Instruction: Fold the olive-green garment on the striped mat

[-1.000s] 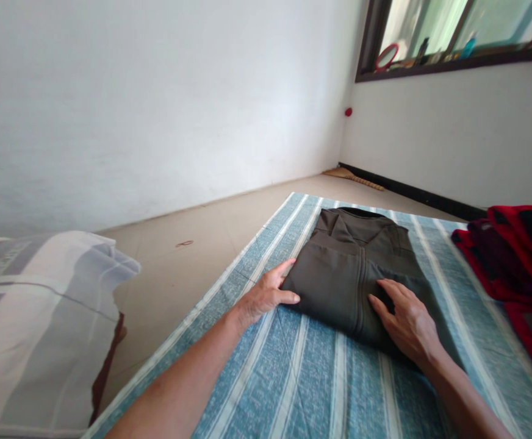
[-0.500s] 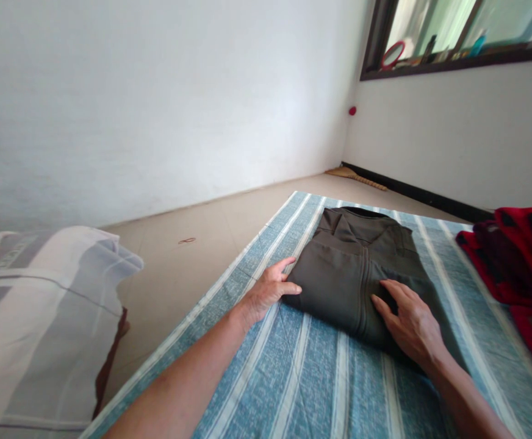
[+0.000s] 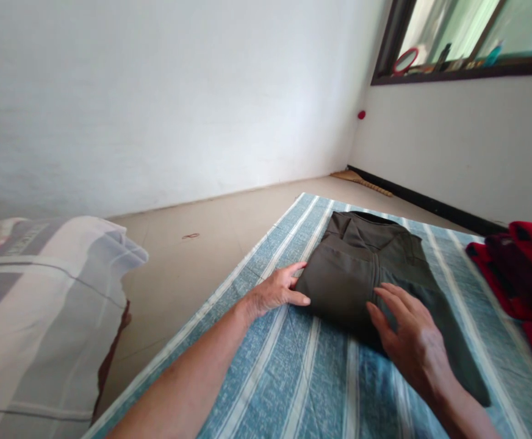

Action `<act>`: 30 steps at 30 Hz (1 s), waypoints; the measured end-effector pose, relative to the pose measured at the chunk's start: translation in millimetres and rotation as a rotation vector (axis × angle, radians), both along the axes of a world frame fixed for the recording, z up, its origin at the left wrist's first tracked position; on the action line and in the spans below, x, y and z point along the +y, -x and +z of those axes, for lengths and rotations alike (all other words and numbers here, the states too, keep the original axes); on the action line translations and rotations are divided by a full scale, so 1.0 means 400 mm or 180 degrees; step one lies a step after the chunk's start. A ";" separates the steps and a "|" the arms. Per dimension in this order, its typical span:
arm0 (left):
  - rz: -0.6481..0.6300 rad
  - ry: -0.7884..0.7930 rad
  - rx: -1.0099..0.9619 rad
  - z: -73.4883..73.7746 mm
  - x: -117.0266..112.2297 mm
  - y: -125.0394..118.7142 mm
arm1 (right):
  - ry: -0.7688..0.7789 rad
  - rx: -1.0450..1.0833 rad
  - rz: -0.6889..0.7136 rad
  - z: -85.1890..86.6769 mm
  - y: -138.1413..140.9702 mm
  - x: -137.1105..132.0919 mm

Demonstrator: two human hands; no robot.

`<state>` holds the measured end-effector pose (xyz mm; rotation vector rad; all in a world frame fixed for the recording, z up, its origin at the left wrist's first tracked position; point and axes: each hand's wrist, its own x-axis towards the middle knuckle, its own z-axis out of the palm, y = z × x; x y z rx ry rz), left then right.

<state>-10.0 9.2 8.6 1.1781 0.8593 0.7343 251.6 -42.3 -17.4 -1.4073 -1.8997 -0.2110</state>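
Note:
A folded dark olive garment (image 3: 360, 268), possibly trousers, lies on a blue-and-white striped mat (image 3: 321, 390), its waistband at the far end. My left hand (image 3: 277, 289) presses its fingertips against the garment's near left edge. My right hand (image 3: 412, 341) sits over the garment's lower right part, fingers spread and holding nothing. Part of the fabric is hidden beneath that hand, and a narrower end of the garment extends past it toward the lower right (image 3: 470, 372).
A pile of red and black cloth (image 3: 522, 274) lies at the mat's right edge. A patterned pillow or bedding (image 3: 41, 311) sits left of the mat on the tiled floor. A broom (image 3: 362, 181) lies by the far wall, below a window ledge holding small items.
My right hand has drawn back toward me, and the garment's narrow end now shows beyond it. The left hand has barely shifted. The whole view has moved slightly.

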 end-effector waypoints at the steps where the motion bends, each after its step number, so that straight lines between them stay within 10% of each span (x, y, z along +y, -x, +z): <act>1: -0.0118 0.0039 -0.0044 -0.002 0.002 0.006 | -0.0029 0.0077 0.0165 0.012 0.041 -0.005; 7: -0.0176 -0.0007 0.0031 -0.024 0.013 0.018 | 0.0451 -0.0130 0.0589 0.012 0.222 0.024; 30: -0.0166 0.0209 -0.0019 -0.018 0.014 0.015 | 0.0940 0.0710 0.0673 -0.019 0.206 0.060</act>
